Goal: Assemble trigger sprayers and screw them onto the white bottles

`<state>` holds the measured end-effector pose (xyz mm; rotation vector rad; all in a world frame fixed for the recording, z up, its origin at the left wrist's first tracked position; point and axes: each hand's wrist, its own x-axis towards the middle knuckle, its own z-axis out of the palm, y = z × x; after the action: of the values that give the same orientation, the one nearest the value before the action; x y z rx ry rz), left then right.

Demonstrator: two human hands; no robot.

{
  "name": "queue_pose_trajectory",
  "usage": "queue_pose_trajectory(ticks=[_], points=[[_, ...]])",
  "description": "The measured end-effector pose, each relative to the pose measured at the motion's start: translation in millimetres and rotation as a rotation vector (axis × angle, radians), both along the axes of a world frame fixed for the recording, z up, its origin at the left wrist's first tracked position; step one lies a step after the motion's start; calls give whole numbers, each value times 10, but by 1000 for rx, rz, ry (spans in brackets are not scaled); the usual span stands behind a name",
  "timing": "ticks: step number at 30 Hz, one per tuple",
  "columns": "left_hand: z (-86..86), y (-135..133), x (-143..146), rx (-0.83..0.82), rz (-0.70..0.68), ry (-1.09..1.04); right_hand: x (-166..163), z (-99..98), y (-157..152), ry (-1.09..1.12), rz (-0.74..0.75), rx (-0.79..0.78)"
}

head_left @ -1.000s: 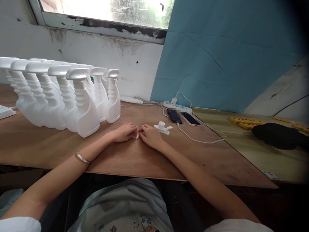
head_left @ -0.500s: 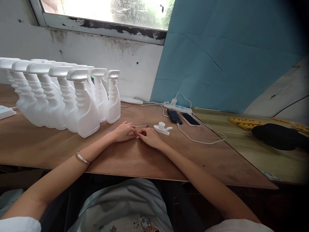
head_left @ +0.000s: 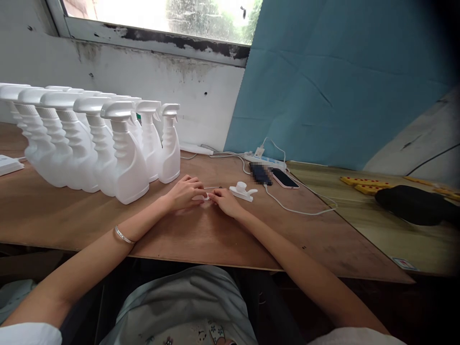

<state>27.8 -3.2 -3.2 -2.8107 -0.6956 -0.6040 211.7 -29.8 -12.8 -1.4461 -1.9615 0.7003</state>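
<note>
Over the middle of the table, my left hand [head_left: 186, 192] has its fingers bent and closed at a small white part [head_left: 206, 197], too small to name exactly. From the other side, my right hand [head_left: 225, 202] pinches at the same part with thumb and fingertips. Just right of my right hand lies a white trigger spray head [head_left: 240, 191], detached from any bottle. Behind the fingertips a thin pale tube [head_left: 214, 188] rests on the wood, partly hidden by my hands.
Several white spray bottles [head_left: 131, 167] stand in rows on the left of the brown tabletop [head_left: 201, 239]. Back right are a power strip [head_left: 268, 162], a phone [head_left: 283, 178], a blurred dark item [head_left: 260, 173] and a white cable [head_left: 298, 211]. A black object [head_left: 413, 203] lies far right.
My fingertips have shifted slightly, and more of the small white part shows between them. My right hand has moved a little to the right. The bottles and spray head stay put.
</note>
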Motion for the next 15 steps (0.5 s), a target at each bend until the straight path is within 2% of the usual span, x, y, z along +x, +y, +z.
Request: queue_pose_trajectory(ticks=[7,15], points=[[-22,-1,11,-89,-10,-82,-25,-17,-39,-66,41,85],[-13,-1,4,-74,-2,-85,-37,-16,-66,-124,-13,159]])
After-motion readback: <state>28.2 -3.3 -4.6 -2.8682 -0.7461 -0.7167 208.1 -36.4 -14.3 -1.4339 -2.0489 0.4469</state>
